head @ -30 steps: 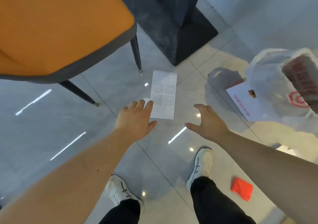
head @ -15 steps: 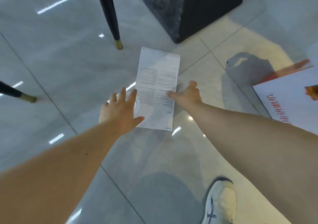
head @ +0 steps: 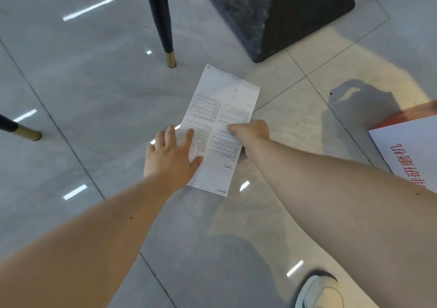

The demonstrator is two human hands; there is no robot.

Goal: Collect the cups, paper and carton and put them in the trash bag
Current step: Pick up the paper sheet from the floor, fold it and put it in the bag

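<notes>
**A:** White paper [head: 220,130], printed and creased, lies flat on the glossy grey floor [head: 94,94] at the middle of the head view, the only view we have. What are the hands doing with it?

**B:** The right hand [head: 250,131] rests on the sheet's right edge, its fingers curled against the paper. Whether they have pinched the edge I cannot tell; the knuckles hide the tips. The left hand [head: 171,156] is spread, its fingers lying over a clear plastic cup [head: 192,146] that sits at the paper's left edge, partly on the sheet. Its grip has not closed round the cup that I can see.

**A:** And the other rubbish?

**B:** A white carton [head: 406,156] with red lettering shows at the right edge of the frame, well apart from the paper. No trash bag is in view.

**A:** Anything in the way?

**B:** A black chair leg [head: 163,23] with a brass tip stands above the paper, a second one [head: 21,130] at the left edge, and a dark table base [head: 272,11] fills the upper right. None touches the sheet.

**A:** So which step is this?

**B:** I judge it the pick-up of paper and cup together, one for each hand. A flat sheet on polished tile gives little to catch, so next the right fingers would need to lift an edge or slide it. The left must close around the cup gently, since thin plastic looks easy to crush.
</notes>
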